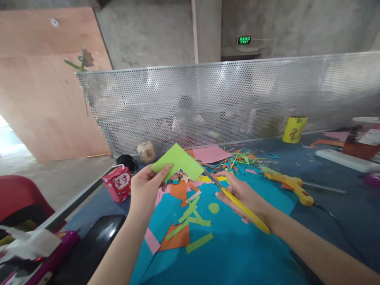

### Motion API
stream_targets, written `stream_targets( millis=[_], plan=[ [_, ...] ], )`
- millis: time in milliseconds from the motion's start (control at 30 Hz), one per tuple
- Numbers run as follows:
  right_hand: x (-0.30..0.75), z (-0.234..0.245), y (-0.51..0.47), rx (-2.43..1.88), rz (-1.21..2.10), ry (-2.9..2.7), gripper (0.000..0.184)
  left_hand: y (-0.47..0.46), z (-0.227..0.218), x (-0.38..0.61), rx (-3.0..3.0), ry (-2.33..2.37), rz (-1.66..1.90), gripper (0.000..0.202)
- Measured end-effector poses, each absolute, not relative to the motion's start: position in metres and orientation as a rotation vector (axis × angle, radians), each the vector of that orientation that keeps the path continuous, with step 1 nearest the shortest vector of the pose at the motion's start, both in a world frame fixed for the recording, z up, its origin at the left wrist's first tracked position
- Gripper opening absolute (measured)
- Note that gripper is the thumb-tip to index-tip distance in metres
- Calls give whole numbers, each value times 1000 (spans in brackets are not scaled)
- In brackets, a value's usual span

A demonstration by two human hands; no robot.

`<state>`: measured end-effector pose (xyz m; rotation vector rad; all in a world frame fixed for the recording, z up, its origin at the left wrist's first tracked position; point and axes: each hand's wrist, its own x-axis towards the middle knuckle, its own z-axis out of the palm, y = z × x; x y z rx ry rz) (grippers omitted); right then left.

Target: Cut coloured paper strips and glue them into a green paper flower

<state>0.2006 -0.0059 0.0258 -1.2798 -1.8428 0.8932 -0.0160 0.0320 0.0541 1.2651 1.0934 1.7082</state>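
Note:
My left hand (pixel 151 184) pinches a light green sheet of paper (pixel 179 162) by its left side, thumb on top. Yellow-handled scissors (pixel 237 204) are in my right hand (pixel 237 194), their blades meeting the sheet's right corner. Whether the blades are parted there is hard to make out. Below the hands, a large blue sheet (pixel 225 253) covers the table. On it lie several green paper strips (pixel 199 243), a small green fringed round (pixel 213 208) and orange paper pieces (pixel 181 237).
A heap of coloured paper scraps (pixel 237 158) lies by the perforated metal screen (pixel 142 103). To the right is a yellow hot glue gun (pixel 287 186) with its cord. Leftward are a red box (pixel 118 184), a black phone (pixel 92 245) and a power strip (pixel 59 253).

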Motion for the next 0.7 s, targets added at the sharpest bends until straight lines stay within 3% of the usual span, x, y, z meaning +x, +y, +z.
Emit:
stream_targets(
  millis=[700],
  plan=[
    [201,26,-4,-1286,922,-1789,47,32,53,-14,1270,1115,1699,23]
  ],
)
